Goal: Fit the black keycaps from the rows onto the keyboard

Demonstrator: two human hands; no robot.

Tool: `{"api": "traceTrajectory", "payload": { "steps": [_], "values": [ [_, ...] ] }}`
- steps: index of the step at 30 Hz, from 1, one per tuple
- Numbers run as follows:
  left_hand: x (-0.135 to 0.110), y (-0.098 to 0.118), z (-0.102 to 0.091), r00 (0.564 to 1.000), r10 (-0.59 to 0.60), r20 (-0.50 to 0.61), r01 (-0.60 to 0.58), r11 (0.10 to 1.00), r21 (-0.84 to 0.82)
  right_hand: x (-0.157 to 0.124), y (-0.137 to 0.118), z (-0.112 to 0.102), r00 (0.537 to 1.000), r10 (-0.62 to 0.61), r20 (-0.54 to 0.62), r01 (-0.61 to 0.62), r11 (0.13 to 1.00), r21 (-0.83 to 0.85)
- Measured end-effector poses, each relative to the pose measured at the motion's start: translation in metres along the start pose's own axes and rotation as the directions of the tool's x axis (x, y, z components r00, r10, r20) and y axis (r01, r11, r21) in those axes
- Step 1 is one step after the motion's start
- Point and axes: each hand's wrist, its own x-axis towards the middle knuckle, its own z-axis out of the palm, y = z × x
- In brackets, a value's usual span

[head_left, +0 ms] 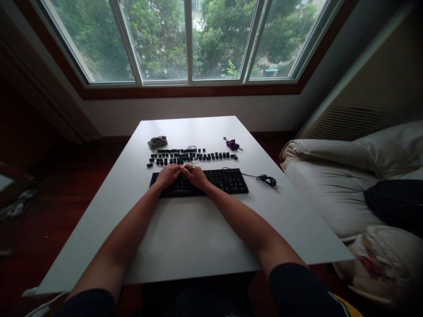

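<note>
A black keyboard (228,180) lies on the white table in front of me, and loose black keycaps (216,156) are set out in rows behind it. My left hand (169,175) rests over the keyboard's left part, its fingers curled inward. Beside it, my right hand (195,175) also has bent fingers, and the fingertips of both hands meet above the keys. Whatever they pinch is too small to make out. A thin pale wire loop (193,161) shows just beyond my fingers, among the keycaps.
A crumpled grey cloth (157,141) lies at the table's far left. Far right is a purple cloth (232,145) with a small brush-like stick. The keyboard's bundled cable (266,179) lies to the right. A covered sofa (330,189) stands right of the table (191,246).
</note>
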Motion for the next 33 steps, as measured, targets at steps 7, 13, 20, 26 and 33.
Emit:
{"api": "traceTrajectory", "payload": {
  "steps": [7, 13, 20, 26, 33],
  "values": [
    [-0.0005, 0.0015, -0.0006, 1.000, -0.004, -0.001, 0.004, 1.000, -0.011, -0.0004, -0.0015, -0.0004, 1.000, 0.007, 0.000, -0.007, 1.000, 0.004],
    [-0.0002, 0.0007, -0.0004, 1.000, -0.010, 0.003, 0.010, 1.000, -0.009, -0.0005, -0.0012, 0.0001, 1.000, 0.012, 0.006, -0.012, 1.000, 0.020],
    [-0.0001, -0.0018, 0.0012, 1.000, 0.001, 0.003, -0.001, 1.000, -0.007, -0.0001, -0.0003, 0.0008, 1.000, -0.021, -0.004, 0.021, 0.999, 0.038],
    [-0.0002, -0.0007, 0.0000, 1.000, -0.004, 0.009, 0.004, 1.000, -0.013, -0.0007, -0.0024, -0.0001, 1.000, 0.002, 0.008, -0.002, 0.999, 0.033],
    [0.0003, -0.0011, 0.0007, 1.000, -0.011, 0.007, 0.011, 1.000, -0.019, 0.0000, -0.0013, 0.0006, 1.000, -0.010, 0.008, 0.010, 1.000, 0.026]
  ]
}}
